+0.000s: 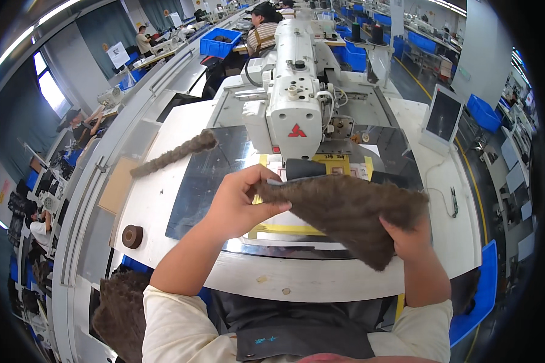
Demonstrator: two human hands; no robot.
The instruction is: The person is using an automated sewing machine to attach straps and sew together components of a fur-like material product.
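Head view: both of the wearer's hands are working just in front of a white sewing machine (pixel 293 97), the landmark for every place below.
Brown fur piece: it (pixel 345 212) is hanging between the two hands on the wearer's side of the sewing machine, its lower corner pointing down toward the near table edge; whether it is touching the surface below, I cannot tell.
Left hand: it (pixel 243 199) is pinching the fur's left corner between thumb and fingers, near the front of the sewing machine.
Right hand: it (pixel 410 237) is gripping the fur's right end, in front and to the right of the sewing machine, with most of its fingers hiding behind the fur.
Yellow tape: strips (pixel 287 229) are edging the work area beneath the sewing machine, partly behind the fur.
Fur strip: a narrow brown length (pixel 175 154) is lying left of the sewing machine.
Brown roll: it (pixel 132 236) is resting farther forward, left of the sewing machine.
Screen: a white-framed display (pixel 443 115) is standing right of the sewing machine.
Snips: a small pair (pixel 454 201) is lying nearer the wearer than that display, right of the sewing machine.
Co-worker: a person (pixel 264 27) is sitting beyond the sewing machine.
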